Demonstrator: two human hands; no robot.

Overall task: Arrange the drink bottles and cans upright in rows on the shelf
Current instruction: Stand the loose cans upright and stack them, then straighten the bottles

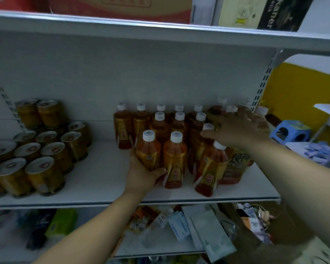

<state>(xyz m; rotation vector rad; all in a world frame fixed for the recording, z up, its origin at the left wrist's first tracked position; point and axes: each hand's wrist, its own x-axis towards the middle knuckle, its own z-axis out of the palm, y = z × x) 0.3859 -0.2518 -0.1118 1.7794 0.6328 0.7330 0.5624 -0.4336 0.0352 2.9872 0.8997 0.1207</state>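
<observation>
Cardboard boxes (122, 6) sit on the board above, loose packets (179, 225) crowd the level below, and a blue stool (290, 132) stands off to the right. On the shelf (103, 180), about a dozen gold cans (40, 168) stand upright at the left, two of them stacked on others. Roughly sixteen white-capped tea bottles (179, 126) cluster at centre-right. The left hand (141, 174) grips the front-left bottle (149, 151) low on its body. The right hand (240, 128) lies spread and flat over the caps at the right.
</observation>
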